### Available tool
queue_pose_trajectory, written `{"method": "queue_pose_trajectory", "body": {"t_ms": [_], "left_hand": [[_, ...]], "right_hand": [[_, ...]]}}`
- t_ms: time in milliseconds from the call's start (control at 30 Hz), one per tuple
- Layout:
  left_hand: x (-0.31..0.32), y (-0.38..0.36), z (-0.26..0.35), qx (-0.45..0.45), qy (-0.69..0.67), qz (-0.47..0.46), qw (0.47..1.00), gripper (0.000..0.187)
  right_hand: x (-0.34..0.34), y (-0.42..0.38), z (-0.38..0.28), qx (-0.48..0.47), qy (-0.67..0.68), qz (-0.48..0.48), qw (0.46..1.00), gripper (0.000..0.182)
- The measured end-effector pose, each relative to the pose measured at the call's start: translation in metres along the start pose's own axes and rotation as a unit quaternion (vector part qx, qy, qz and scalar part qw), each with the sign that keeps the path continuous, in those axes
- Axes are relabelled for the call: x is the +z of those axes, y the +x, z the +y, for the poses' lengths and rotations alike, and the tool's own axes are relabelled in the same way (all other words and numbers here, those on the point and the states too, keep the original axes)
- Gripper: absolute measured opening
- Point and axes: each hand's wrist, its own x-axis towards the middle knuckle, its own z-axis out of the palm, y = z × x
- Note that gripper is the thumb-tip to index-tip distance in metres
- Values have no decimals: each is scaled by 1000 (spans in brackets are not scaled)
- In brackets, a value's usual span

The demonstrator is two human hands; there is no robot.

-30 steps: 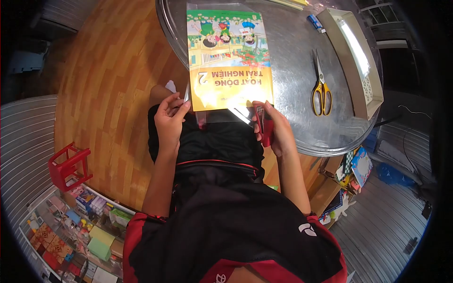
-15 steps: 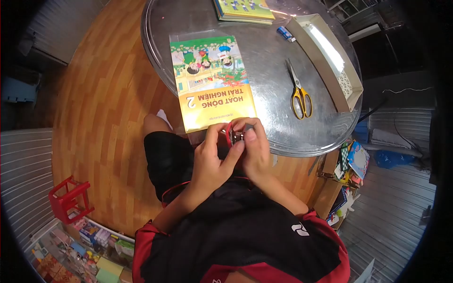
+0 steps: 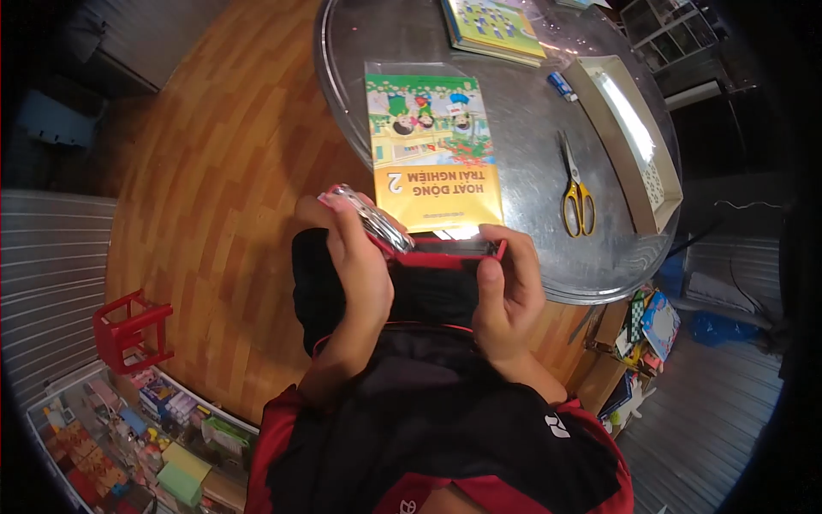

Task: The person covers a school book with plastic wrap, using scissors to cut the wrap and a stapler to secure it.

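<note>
Between my two hands is what looks like a red stapler [image 3: 454,254], spread open over my lap just below the table edge. My left hand [image 3: 361,261] is closed around the part with the shiny metal strip, which tilts up to the left. My right hand [image 3: 514,295] pinches the far end of the red and black part between thumb and fingers. Right behind it on the table lies a yellow and green book [image 3: 437,163] on clear plastic, its title upside down to me. Yellow-handled scissors [image 3: 577,201] rest to the right of the book.
A long open cardboard box [image 3: 629,141] stands along the right side of the round metal table [image 3: 535,163], with a small blue item [image 3: 562,86] beside it. More books [image 3: 495,30] are stacked at the back. On the floor to the left is a red stool [image 3: 133,330].
My hands have moved apart, and the stapler between them has opened out from a compact shape. The view has shifted, so the table and book appear further right.
</note>
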Motion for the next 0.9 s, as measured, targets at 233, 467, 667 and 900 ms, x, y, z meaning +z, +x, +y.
{"method": "queue_pose_trajectory", "body": {"t_ms": [233, 467, 667, 900], "left_hand": [[-10, 10, 6, -68, -122, -90, 986, 42], [-11, -16, 5, -137, -63, -183, 972, 45], [-15, -24, 7, -102, -20, -196, 975, 43], [-13, -27, 1, -37, 54, -205, 977, 34]], "right_hand": [[1, -7, 23, -268, 165, -213, 925, 38], [9, 26, -12, -208, -127, -112, 963, 28], [19, 24, 3, -257, -171, -102, 946, 23], [11, 27, 3, -202, -172, -130, 955, 17]]}}
